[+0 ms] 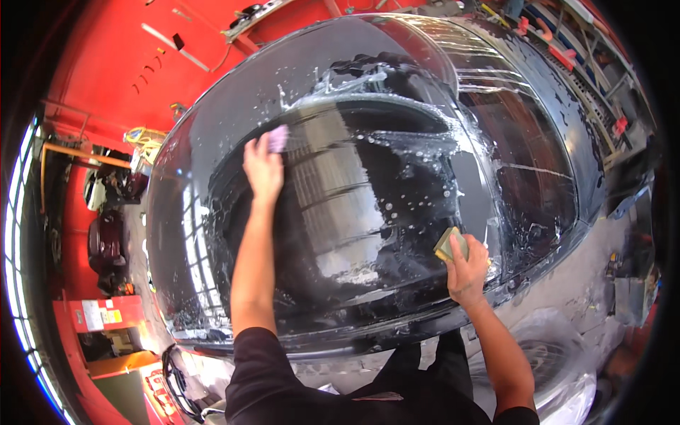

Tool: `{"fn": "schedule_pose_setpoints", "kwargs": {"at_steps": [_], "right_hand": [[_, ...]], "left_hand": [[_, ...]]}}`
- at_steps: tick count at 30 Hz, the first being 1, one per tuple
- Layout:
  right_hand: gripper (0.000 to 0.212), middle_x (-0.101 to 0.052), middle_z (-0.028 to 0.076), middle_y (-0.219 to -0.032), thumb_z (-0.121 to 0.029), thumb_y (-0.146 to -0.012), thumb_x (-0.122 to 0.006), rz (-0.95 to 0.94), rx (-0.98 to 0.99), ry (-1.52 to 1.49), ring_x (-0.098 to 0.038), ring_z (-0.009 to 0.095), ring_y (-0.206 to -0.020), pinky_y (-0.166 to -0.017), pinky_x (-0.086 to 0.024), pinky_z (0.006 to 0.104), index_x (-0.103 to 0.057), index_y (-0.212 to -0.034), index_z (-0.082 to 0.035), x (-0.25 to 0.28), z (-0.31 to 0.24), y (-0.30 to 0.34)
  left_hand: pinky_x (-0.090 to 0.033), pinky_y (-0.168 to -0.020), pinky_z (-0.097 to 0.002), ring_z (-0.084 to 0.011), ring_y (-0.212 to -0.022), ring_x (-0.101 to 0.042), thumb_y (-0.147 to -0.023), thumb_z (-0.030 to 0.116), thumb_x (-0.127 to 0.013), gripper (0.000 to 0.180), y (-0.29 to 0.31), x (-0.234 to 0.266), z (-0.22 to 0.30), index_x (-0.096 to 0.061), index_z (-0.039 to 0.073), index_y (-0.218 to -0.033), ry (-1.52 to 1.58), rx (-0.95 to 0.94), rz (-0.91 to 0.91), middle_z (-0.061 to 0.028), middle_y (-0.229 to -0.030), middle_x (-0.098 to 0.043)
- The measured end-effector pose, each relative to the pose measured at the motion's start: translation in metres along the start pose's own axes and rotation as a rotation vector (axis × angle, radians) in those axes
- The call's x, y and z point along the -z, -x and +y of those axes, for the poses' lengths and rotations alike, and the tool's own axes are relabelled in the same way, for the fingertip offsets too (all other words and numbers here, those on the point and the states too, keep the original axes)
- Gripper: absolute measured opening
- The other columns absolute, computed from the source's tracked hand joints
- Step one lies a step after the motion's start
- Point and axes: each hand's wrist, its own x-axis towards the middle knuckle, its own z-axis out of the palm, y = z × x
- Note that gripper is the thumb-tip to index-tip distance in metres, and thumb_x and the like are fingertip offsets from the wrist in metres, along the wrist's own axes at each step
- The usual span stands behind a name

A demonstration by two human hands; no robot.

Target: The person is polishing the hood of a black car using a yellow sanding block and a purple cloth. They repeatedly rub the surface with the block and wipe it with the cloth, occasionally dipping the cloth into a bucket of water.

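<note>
My left hand (263,168) reaches far across a wet black car (397,248), its fingers closed on a pinkish-purple pad (278,138) that rests on the panel. Motion smears the pad, so I cannot tell whether it is cloth or sponge. Nearer my body, on the right, my right hand (467,270) grips a yellow-green sponge block (448,245) just over the car's near side. White suds (418,142) and water streaks spread over the dark panel between and beyond my hands.
A dark glass window (528,163) lies to the right on the car. Red walls (106,92) rise behind it. A coiled yellow cord (145,142) and car parts (110,241) are at the left. Clear plastic wrap (545,354) covers something round at lower right.
</note>
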Motion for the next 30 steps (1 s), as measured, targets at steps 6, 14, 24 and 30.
{"fn": "schedule_pose_setpoints", "kwargs": {"at_steps": [6, 14, 24, 30], "right_hand": [[0.065, -0.058, 0.025, -0.139, -0.015, -0.087, -0.074, -0.01, 0.015, -0.039, -0.059, 0.045, -0.115, -0.097, -0.046, 0.0555, -0.061, -0.151, -0.01, 0.0, 0.002, 0.002], [0.066, -0.057, 0.026, -0.138, -0.015, -0.086, -0.074, -0.018, 0.013, -0.036, -0.059, 0.046, -0.116, -0.097, -0.045, 0.0577, -0.061, -0.151, -0.011, 0.002, 0.006, -0.005], [0.054, -0.061, 0.025, -0.13, -0.009, -0.089, -0.07, 0.026, 0.012, -0.054, -0.064, 0.043, -0.108, -0.093, -0.048, 0.0534, -0.065, -0.143, -0.009, 0.007, 0.007, -0.006], [0.057, -0.063, 0.023, -0.129, -0.01, -0.087, -0.066, 0.053, 0.003, -0.046, -0.064, 0.039, -0.108, -0.096, -0.049, 0.0545, -0.065, -0.145, -0.011, 0.005, 0.01, 0.003]], "left_hand": [[-0.053, -0.105, -0.0587, -0.0456, -0.129, -0.064, -0.108, 0.048, -0.053, 0.05, -0.101, -0.086, -0.023, -0.066, 0.022, -0.15, -0.085, 0.021, -0.04, -0.0256, -0.145, -0.064], [-0.05, -0.095, -0.0579, -0.0361, -0.115, -0.065, -0.095, 0.019, -0.061, 0.031, -0.091, -0.158, 0.309, -0.076, 0.003, -0.117, 0.146, -0.535, -0.173, -0.0161, -0.112, -0.072], [-0.047, -0.1, -0.0738, -0.0416, -0.133, -0.06, -0.106, 0.038, -0.057, 0.044, -0.166, -0.175, 0.172, -0.067, 0.02, -0.145, -0.09, -0.12, -0.164, -0.0167, -0.142, -0.063], [-0.049, -0.106, -0.0581, -0.037, -0.135, -0.057, -0.106, 0.034, -0.059, 0.04, -0.148, -0.204, 0.271, -0.071, 0.017, -0.141, 0.05, -0.531, -0.278, -0.0173, -0.14, -0.064]]}}
